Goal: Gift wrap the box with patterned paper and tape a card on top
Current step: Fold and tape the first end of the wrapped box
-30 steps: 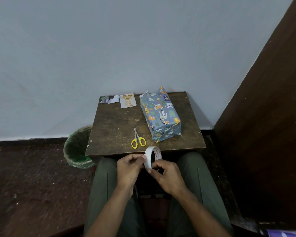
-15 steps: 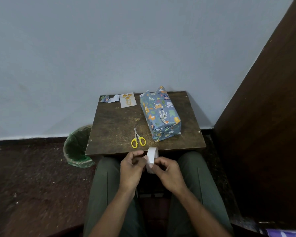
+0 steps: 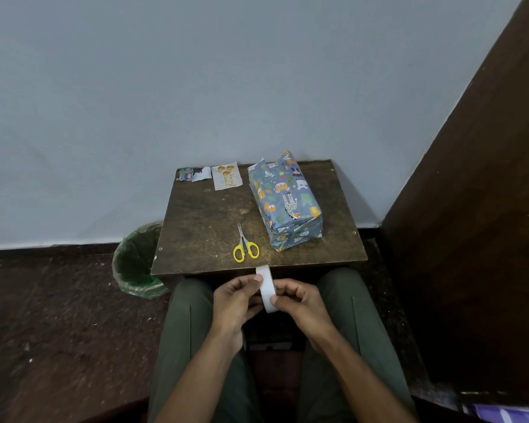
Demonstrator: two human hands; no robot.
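A worn, scuffed wooden table (image 3: pixel 202 215) carries a box in smooth printed paper (image 3: pixel 284 206) and plastic-handled metal scissors (image 3: pixel 245 247).

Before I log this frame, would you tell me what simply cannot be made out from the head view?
- Tape roll: whether an end has been peeled free; the left hand and right hand cover its sides.
- Card: its gold writing is too small to read.
- Wrapped box: its far end, where paper sticks up, faces away, so its closure is unseen.
- Green bin: partly hidden behind the table.
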